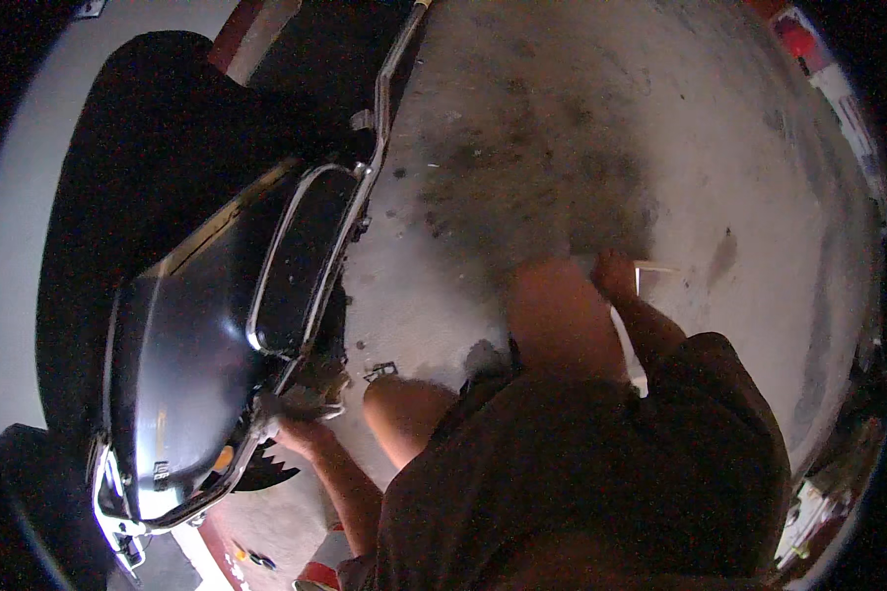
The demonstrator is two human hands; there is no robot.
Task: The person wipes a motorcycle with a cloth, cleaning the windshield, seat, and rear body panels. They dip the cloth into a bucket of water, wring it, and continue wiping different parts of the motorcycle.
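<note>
On the left stands a dark, glossy vehicle body [192,399] with bright metal tube edging [321,295] along its near side. An orange lamp [223,459] sits low on it. My left hand [296,434] is at the lower part of this edging, against a blurred greyish thing [277,408]; whether the fingers grip it is unclear. Just below the hand is a black toothed piece [267,473]. My right hand [615,273] is in shadow beside my raised right knee [554,288], apart from the vehicle. Its fingers are too dark to read.
Grey floor [739,185] with dark stains spreads to the right. A pale-edged flat thing [654,269] lies by my right hand. At bottom left are a small dark-and-yellow tool [257,558] and a red-rimmed container [318,575]. Clutter [817,517] lines the right rim.
</note>
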